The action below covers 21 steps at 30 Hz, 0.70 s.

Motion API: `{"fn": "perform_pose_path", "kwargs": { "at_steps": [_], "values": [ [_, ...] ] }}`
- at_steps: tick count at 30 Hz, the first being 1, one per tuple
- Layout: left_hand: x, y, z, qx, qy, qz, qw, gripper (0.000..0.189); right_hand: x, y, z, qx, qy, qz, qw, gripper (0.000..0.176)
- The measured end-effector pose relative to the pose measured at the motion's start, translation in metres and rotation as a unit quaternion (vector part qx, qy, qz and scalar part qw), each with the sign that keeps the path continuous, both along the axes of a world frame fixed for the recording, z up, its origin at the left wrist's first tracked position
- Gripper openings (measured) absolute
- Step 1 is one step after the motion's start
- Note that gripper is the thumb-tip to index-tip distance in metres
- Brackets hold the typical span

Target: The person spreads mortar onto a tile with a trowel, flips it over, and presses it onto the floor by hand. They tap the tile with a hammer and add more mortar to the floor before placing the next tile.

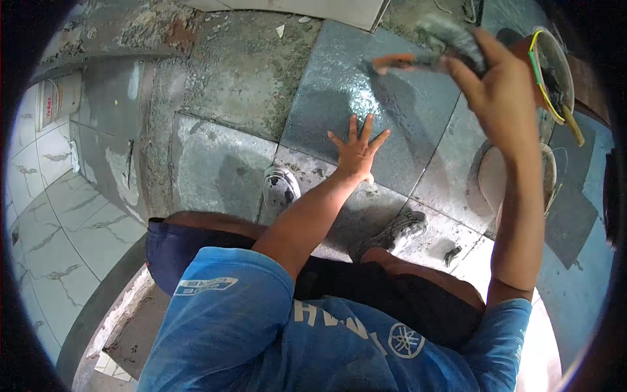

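My left hand lies on a dark grey floor tile with its fingers spread. Raised over the far right part of that tile is my right hand, its fingers closed on a trowel. The trowel has an orange handle that points left, away from the hand, and its grey blade is smeared by motion near my fingers. Light glares off the tile's wet-looking surface beyond my left fingertips.
A bucket with a yellow-green rim and a stick stands right of my right hand; a pale container sits behind my forearm. Rough mortar borders the tile at left. My shoes rest on lighter tiles. A small dark piece lies nearby.
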<state>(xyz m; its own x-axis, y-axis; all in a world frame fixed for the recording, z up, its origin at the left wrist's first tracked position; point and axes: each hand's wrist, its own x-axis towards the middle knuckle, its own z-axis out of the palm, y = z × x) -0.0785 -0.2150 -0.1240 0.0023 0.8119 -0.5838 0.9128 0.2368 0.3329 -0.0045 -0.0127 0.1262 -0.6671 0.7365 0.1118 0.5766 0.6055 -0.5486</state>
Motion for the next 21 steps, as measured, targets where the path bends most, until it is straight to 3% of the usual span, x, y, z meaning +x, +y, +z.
{"fn": "perform_pose_path", "kwargs": {
  "at_steps": [2, 4, 5, 11, 19, 21],
  "values": [
    [0.001, -0.005, 0.0, 0.004, 0.002, -0.005, 1.0, 0.138, -0.003, -0.001, -0.006, 0.002, 0.051, 0.015, 0.999, 0.028],
    [0.001, -0.003, 0.002, 0.011, 0.0, -0.007, 1.0, 0.138, -0.011, -0.004, -0.018, 0.048, -0.034, 0.022, 0.998, 0.027],
    [0.002, -0.003, 0.003, 0.014, 0.0, -0.002, 1.0, 0.138, -0.015, -0.005, -0.023, 0.007, -0.047, 0.006, 0.999, 0.027],
    [0.004, -0.007, 0.005, -0.037, 0.004, -0.014, 0.999, 0.139, -0.033, -0.019, -0.027, 0.008, -0.038, 0.047, 0.998, 0.03],
    [0.001, -0.002, 0.001, 0.007, 0.0, -0.004, 1.0, 0.136, -0.041, -0.032, -0.001, -0.003, -0.026, 0.061, 0.998, 0.026],
    [0.003, -0.004, 0.004, -0.002, 0.002, -0.004, 1.0, 0.136, -0.042, -0.035, -0.021, -0.023, -0.049, 0.056, 0.997, 0.026]
  ]
}}
